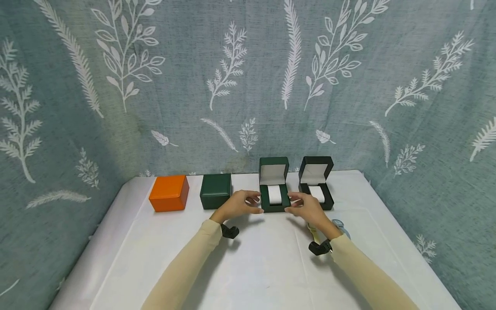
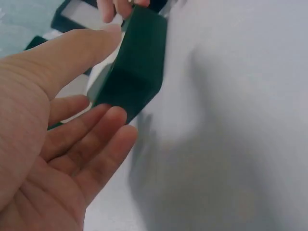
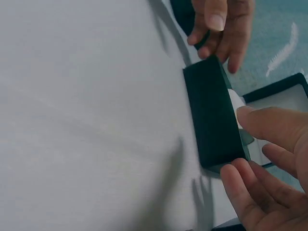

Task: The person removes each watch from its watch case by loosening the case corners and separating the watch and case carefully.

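An open green watch box (image 1: 266, 206) with a white cushion (image 1: 274, 195) inside stands between both hands, its lid (image 1: 274, 162) raised at the back. My left hand (image 1: 241, 203) is at its left side; in the left wrist view the fingertips (image 2: 126, 134) are right at the end of the box and the thumb reaches over its upper edge. At the opposite end, my right hand (image 1: 308, 209) has relaxed fingers (image 3: 234, 180) at the side wall and its thumb by the rim. Neither hand curls tightly around the box.
An open black watch box (image 1: 330, 202) with a white cushion stands to the right. Leftward are a closed green box (image 1: 215, 191) and a closed orange box (image 1: 168, 193). A yellow-strapped watch (image 1: 314, 234) and a blue watch (image 1: 339, 224) lie near the right forearm. A patterned curtain (image 1: 186, 86) hangs behind the table.
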A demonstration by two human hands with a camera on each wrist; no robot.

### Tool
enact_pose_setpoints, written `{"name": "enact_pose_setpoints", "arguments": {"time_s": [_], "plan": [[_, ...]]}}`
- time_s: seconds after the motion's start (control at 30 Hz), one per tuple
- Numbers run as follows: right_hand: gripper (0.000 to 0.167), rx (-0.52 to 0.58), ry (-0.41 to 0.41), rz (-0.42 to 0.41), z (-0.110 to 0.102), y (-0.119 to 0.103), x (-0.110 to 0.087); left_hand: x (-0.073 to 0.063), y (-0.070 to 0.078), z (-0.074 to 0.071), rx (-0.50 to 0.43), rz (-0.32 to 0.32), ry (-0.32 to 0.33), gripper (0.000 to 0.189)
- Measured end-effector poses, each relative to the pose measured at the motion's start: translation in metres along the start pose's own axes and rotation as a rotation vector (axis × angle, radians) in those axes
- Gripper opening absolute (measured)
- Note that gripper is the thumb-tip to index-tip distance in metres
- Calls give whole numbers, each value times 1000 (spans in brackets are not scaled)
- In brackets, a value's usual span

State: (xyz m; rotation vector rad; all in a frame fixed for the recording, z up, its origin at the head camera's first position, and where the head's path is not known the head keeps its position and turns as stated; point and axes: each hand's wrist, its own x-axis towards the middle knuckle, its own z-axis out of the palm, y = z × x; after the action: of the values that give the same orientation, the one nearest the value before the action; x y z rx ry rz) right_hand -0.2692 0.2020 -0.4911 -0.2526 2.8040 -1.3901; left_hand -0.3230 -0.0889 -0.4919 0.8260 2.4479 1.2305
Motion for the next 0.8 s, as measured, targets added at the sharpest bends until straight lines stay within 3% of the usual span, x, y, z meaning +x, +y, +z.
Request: {"name": "enact_pose_setpoints", "arguments": {"time_s": [0.33,0.8], "plan": [[52,13,-1,-72,7,5,-30,-38,3,-1,51,99,30,59],[46,26,-27,-107,19,3,-71,-100,-4,10,-44,101,27,53]]}}
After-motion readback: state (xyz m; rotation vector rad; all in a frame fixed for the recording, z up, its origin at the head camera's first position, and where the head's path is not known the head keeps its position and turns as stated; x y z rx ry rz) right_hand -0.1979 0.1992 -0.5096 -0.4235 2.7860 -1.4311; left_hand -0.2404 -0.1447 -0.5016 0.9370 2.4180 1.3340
